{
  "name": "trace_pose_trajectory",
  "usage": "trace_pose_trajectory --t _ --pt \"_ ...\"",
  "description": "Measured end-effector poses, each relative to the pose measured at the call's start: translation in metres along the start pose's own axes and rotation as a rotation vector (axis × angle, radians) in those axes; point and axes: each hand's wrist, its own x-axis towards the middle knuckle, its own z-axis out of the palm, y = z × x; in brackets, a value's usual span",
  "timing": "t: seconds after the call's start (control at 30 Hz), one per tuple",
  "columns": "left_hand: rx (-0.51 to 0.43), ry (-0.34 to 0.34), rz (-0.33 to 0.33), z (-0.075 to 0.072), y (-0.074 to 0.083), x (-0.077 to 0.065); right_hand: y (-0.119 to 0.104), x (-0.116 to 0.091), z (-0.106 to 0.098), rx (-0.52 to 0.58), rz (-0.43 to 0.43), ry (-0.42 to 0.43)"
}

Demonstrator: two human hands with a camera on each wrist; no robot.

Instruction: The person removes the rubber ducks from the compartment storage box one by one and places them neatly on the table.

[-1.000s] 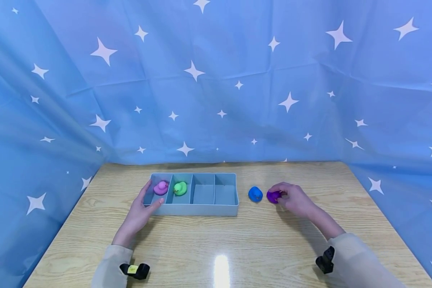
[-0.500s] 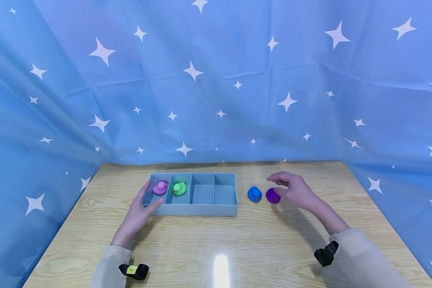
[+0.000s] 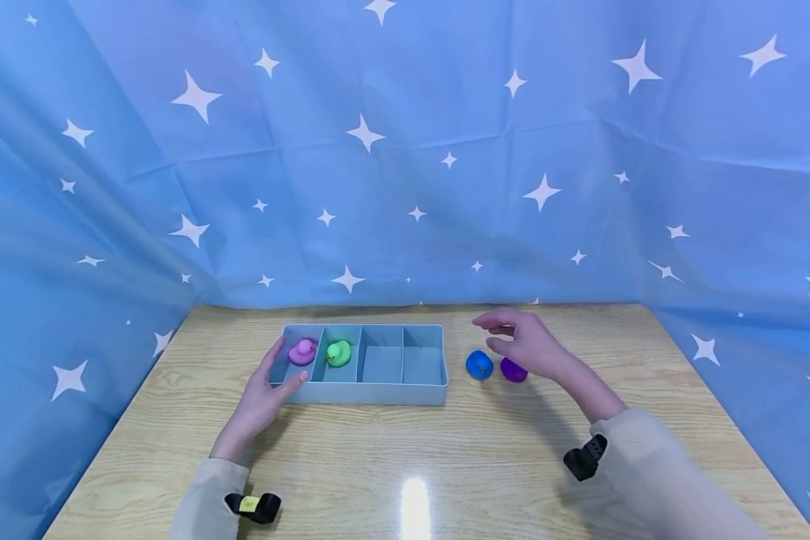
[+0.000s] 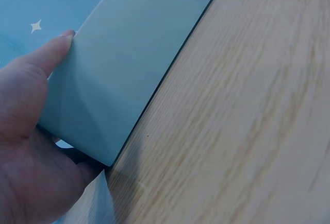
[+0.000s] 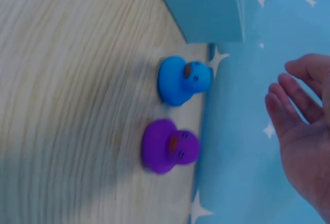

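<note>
A blue-grey box [image 3: 378, 394] with a row of compartments stands on the table. My left hand [image 3: 256, 409] grips its left end, the thumb on the front rim and the fingers round the side, as the left wrist view shows. In the leftmost compartment sits a pink rubber duck [image 3: 301, 353]; a green rubber duck [image 3: 339, 353] sits in the one beside it. Right of the box are a blue rubber duck [image 3: 478, 365] and a purple rubber duck [image 5: 159, 145], side by side. Above these two hovers my right hand [image 3: 529, 346], fingers loosely bent and holding nothing, partly covering the purple duck.
The wooden table [image 3: 351, 457] reaches back to a blue cloth [image 3: 445, 195] with white stars, which also hangs at both sides. The two right-hand compartments of the box hold nothing. A black camera [image 3: 586, 457] is strapped on the right wrist.
My right hand has let go of the purple duck, risen and moved left toward the blue one. The purple duck stays on the table. My left hand keeps its place on the box.
</note>
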Motion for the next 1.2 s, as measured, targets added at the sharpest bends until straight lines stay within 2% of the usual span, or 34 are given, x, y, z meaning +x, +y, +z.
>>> trace_pose_trajectory --t 0.2,0.37,0.6,0.77,0.93,1.2 --pt "-0.002 0.001 -0.004 0.000 -0.002 0.000 -0.015 0.008 0.016 0.033 -0.045 -0.027" --pt "-0.001 0.010 0.001 -0.001 -0.002 0.000 -0.025 0.014 0.030 0.068 -0.045 -0.067" --pt "0.006 0.008 0.011 0.001 -0.002 0.001 -0.031 0.024 0.046 0.009 -0.090 -0.111" --pt "0.012 0.010 0.013 0.001 -0.001 0.001 -0.043 0.033 0.059 0.033 -0.102 -0.142" --pt "-0.002 0.009 0.017 0.002 -0.002 0.002 -0.055 0.048 0.076 0.039 -0.156 -0.164" --pt "-0.019 0.018 0.002 0.001 0.000 0.002 -0.069 0.069 0.103 0.041 -0.074 -0.194"
